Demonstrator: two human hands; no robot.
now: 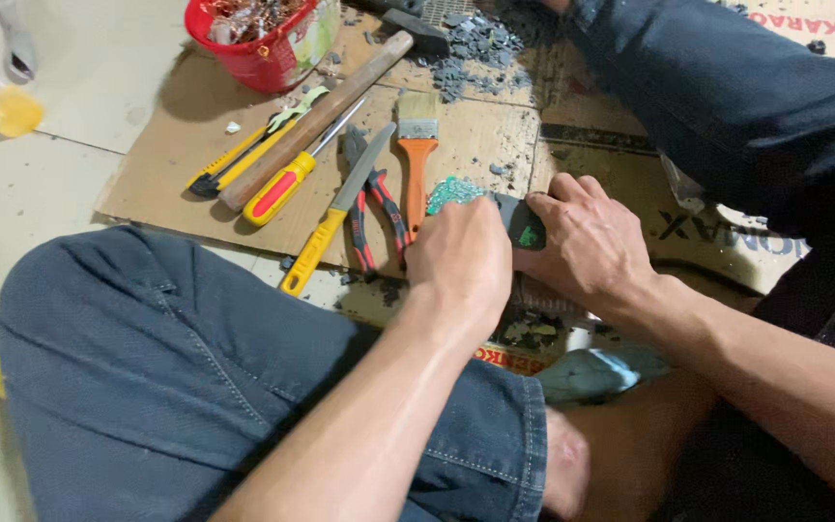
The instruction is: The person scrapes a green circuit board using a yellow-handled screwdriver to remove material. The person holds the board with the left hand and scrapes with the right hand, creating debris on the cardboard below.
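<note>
- Head view, looking down at my lap; I sit on the floor with knees spread so the work lies between my legs on the cardboard sheet [495, 135].
- My left hand [461, 256] is curled into a loose fist, knuckles up, fingers pressed together; whatever they pinch is hidden under the hand, cannot tell.
- My right hand [587, 242] lies flat, fingers slightly spread, pressing down on a small dark part [522, 220] with a green patch, likely to stop it sliding while the left works at it.
- That dark part sits on the cardboard just between both hands, touching the right fingertips, near me, centre of the scene.
- Small pile of green shavings [451, 191] just beyond the left knuckles, beside the part.
- Tools are laid in a fan to the far left of my hands, handles toward me, so they are easy to grab: orange-handled paintbrush [417, 155], red-and-black pliers [371, 208], flat file with yellow handle [335, 217], red-and-yellow screwdriver [292, 174], wooden-handled hammer [326, 116], yellow utility knife [244, 155].
- Hammer head rests far centre, next to a scatter of grey chips [480, 43] on the cardboard.
- Red bucket [263, 48] of mixed scrap stands far left, on the cardboard edge.
- Cardboard seems put down to catch debris and spare the tiled floor [70, 87].
- My left jeans leg [195, 358] fills the near left; the right leg crosses the far right.
</note>
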